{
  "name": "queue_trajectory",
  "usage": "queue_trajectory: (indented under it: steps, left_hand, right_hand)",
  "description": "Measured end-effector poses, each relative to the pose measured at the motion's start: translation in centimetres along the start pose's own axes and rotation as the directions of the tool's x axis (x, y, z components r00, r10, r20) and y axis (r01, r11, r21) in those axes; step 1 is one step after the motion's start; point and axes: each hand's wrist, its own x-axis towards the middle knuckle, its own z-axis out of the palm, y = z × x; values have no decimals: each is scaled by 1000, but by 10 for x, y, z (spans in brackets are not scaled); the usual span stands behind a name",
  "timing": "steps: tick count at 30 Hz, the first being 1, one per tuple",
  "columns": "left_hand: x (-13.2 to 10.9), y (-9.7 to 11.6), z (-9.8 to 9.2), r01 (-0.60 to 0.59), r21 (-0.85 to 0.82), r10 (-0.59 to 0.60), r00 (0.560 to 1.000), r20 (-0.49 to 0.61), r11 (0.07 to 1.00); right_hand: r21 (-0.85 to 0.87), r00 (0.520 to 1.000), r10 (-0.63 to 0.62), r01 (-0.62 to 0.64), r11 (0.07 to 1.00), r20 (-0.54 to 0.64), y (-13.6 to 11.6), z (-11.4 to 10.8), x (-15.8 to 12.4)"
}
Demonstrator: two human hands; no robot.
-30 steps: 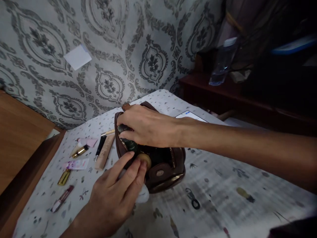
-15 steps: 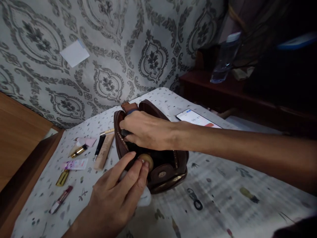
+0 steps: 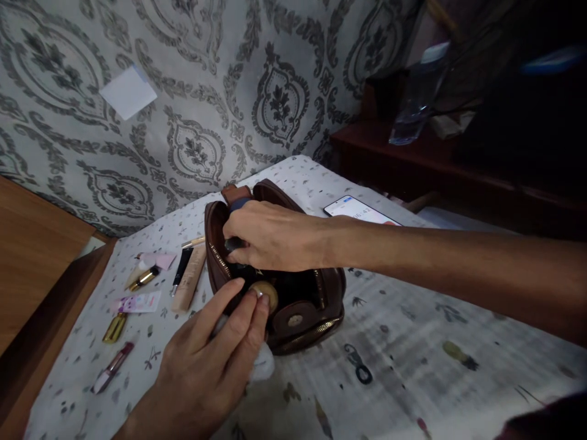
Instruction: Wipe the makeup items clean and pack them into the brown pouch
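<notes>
A brown zip bag (image 3: 332, 287) stands open on the patterned white cloth, its brass zip teeth showing. My right hand (image 3: 270, 237) reaches into it from the right. Its thumb and fingers curl around a small dark object (image 3: 233, 244), partly hidden, whose kind I cannot make out. At the bag's near left edge, my left hand (image 3: 213, 351) is closed over a white object (image 3: 263, 363), mostly covered by the palm. The left fingertips touch a round gold piece (image 3: 266, 294) at the bag's opening; whether it joins the white object I cannot tell.
Left of the bag lie a beige tube (image 3: 189, 280), a black tube (image 3: 182, 269), a pink tube (image 3: 160, 260), a white-and-purple tube (image 3: 142, 302), a gold-capped bottle (image 3: 114, 328) and a lip gloss (image 3: 112, 368). A phone (image 3: 353, 208) lies behind my right forearm. A water bottle (image 3: 418, 98) stands on a dark red surface.
The view has shifted slightly, so the bag and items sit a little further left and up. Both hands keep nearly the same pose at the bag.
</notes>
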Motion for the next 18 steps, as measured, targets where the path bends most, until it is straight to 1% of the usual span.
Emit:
queue_trajectory:
  steps: [6, 11, 14, 18]
  left_hand:
    - [4, 1, -4, 40, -3, -40, 999, 14, 999]
    - [8, 0, -7, 77, -32, -76, 996, 44, 996]
    - [8, 0, -5, 92, -40, -90, 995, 35, 995]
    - [5, 3, -2, 128, -39, -127, 991, 36, 991]
  right_hand:
    - [2, 999, 43, -43, 999, 33, -7, -4, 0]
    - [59, 999, 25, -26, 998, 27, -5, -3, -4]
    - [122, 999, 15, -18, 992, 32, -2, -3, -7]
    - [158, 1000, -23, 21, 987, 7, 1, -1, -10]
